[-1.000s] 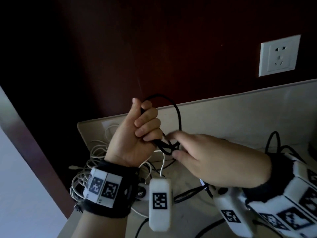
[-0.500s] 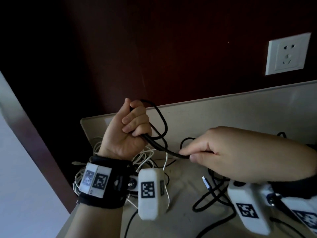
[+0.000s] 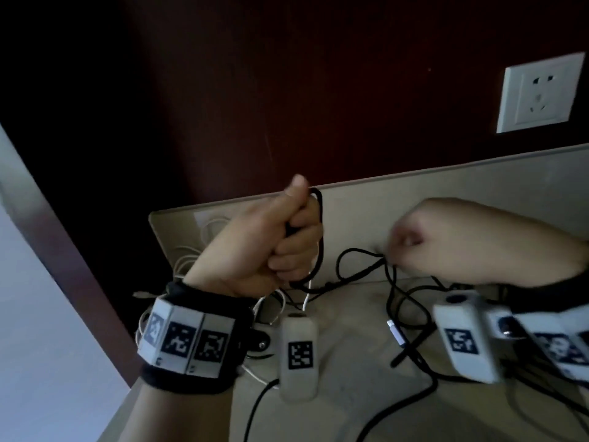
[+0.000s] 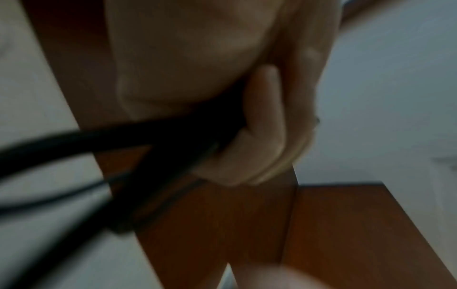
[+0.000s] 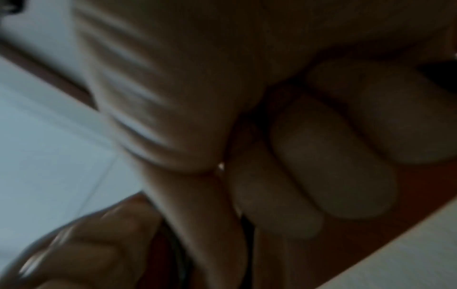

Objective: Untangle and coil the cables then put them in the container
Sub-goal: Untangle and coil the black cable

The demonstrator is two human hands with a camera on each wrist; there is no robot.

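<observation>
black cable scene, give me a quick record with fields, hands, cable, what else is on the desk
left hand: left hand raised in a fist, grips loops of the black cable
right hand: right hand pinches the same cable further along, blurred
cable: sags between the hands, rest trails over the desk
plug: silver plug lies loose on the desk
white cables: white cables piled behind the left hand
wall: socket at upper right

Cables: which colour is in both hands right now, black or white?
The black cable. The left hand grips its loops and the right hand pinches its run; the white cables lie bundled behind the left wrist, untouched.
</observation>
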